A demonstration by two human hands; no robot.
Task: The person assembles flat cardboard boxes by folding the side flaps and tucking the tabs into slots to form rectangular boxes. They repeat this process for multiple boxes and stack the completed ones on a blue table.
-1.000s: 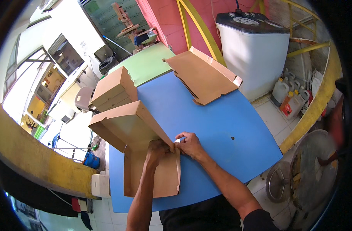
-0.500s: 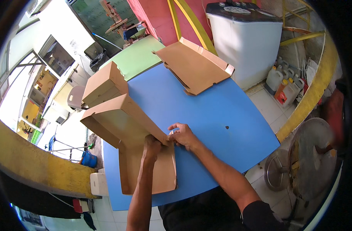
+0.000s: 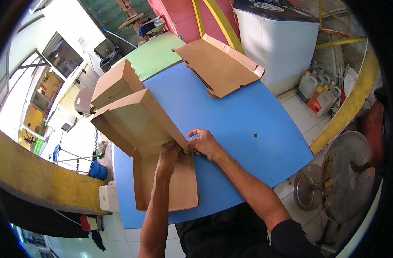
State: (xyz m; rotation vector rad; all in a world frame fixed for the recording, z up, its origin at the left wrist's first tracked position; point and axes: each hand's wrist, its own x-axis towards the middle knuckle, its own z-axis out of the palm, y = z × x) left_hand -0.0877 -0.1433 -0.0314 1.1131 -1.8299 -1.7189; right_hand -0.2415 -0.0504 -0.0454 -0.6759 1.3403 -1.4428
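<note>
An open brown cardboard box (image 3: 165, 198) lies on the blue table (image 3: 231, 142), its lid raised and leaning away from me. My left hand (image 3: 169, 157) is inside it, fingers curled against the inner side of the right wall, near the lid's fold. From outside, my right hand (image 3: 204, 145) pinches the same corner; the thumb side touches the cardboard while an upper finger is bent and lifted off. Between the two hands, the corner itself is partly hidden by the fingers.
A closed cardboard box (image 3: 117, 84) stands behind the lid. One flat, partly folded cardboard box (image 3: 222, 64) lies at the table's far edge. Beyond are a green table (image 3: 155, 53) and a white washing machine (image 3: 277, 47). A round stool (image 3: 349, 176) stands at right.
Both hands stay at the box corner, with small finger shifts; my left hand has moved slightly up toward the fold. The whole view has shifted a little.
</note>
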